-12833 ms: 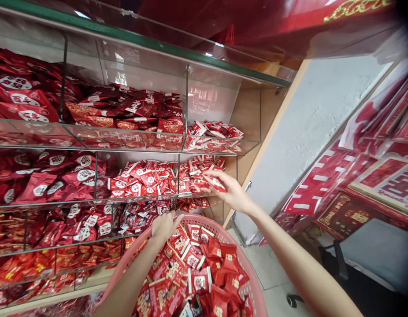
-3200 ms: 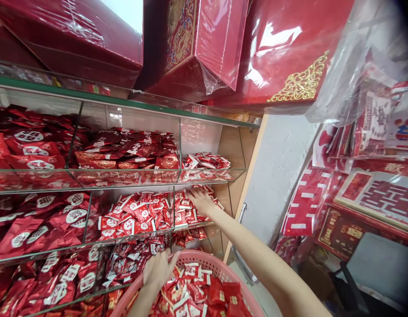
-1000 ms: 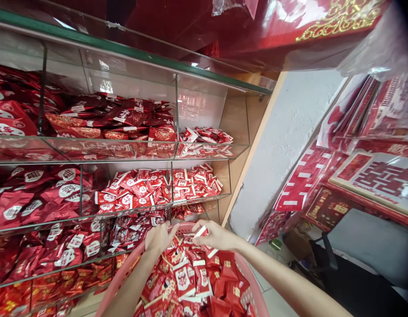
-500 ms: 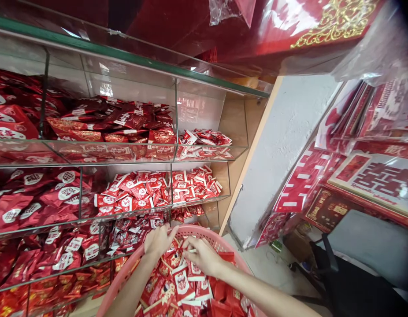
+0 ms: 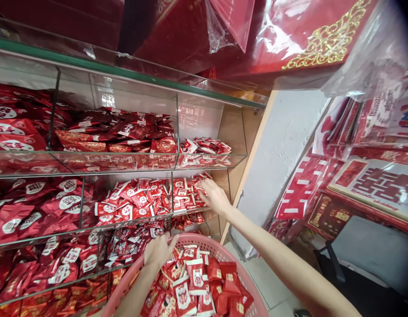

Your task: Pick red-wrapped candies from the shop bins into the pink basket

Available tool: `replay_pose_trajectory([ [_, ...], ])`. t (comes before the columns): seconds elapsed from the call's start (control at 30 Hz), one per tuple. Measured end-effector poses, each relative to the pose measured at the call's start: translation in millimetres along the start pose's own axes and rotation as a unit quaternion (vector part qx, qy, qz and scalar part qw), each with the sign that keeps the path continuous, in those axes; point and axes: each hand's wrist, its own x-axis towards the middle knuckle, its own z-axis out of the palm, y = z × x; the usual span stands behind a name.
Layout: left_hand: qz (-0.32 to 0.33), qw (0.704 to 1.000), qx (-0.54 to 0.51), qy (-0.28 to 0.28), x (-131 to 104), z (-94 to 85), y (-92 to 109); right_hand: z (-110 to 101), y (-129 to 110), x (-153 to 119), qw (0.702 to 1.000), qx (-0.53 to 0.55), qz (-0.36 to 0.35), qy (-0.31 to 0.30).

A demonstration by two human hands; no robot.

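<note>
My left hand (image 5: 158, 252) grips the far-left rim of a pink plastic basket (image 5: 220, 252), thumb inside. Small red and white candy packets (image 5: 184, 297) and plain red packets (image 5: 232, 279) with gold print fill the basket. My right hand (image 5: 214, 197) is stretched out to a glass shelf compartment at the right end of the rack. Its fingers are apart and touch or hover just over the small red and white packets (image 5: 187, 193) there; the exact contact is unclear. No packet shows in its grasp.
Glass dividers (image 5: 175, 191) split the shelves (image 5: 138, 220) into compartments of red packets. A thick glass edge (image 5: 131, 72) runs above, under large red boxes (image 5: 303, 35). To the right are a white wall (image 5: 281, 145), hanging red decorations (image 5: 298, 187) and a black chair (image 5: 359, 273).
My right hand has left the basket and moved up to the right-hand shelf compartment. My left hand stays on the basket rim. The view has tilted up slightly.
</note>
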Motion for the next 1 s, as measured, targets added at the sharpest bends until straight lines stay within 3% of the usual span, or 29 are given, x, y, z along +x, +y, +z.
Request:
replay_pose_trajectory([
  [0.17,-0.004,1.0,-0.005,-0.001,-0.1,0.6,-0.5,22.7,22.7,38.9,0.99,-0.127,-0.005,-0.055],
  [0.33,0.001,1.0,-0.011,0.002,-1.9,-0.5,0.1,38.0,22.5,49.6,0.981,-0.175,-0.035,-0.071],
  [0.43,0.002,1.0,-0.015,0.004,-1.4,0.8,-0.5,36.9,24.4,48.6,0.983,-0.171,-0.035,-0.052],
  [0.7,-0.001,1.0,-0.012,0.004,0.7,3.1,-1.7,15.6,27.8,25.8,0.994,-0.038,0.094,0.048],
  [0.83,-0.002,1.0,-0.004,0.0,-0.4,0.7,-0.5,12.0,18.6,16.7,0.983,-0.086,0.135,0.086],
  [0.9,-0.003,1.0,-0.004,-0.004,-0.8,0.0,-0.3,15.9,9.4,16.7,0.98,-0.124,0.138,0.069],
  [1.0,-0.004,1.0,-0.008,-0.007,-1.3,-0.7,-0.2,24.0,-6.9,23.3,0.988,-0.124,0.095,-0.016],
])
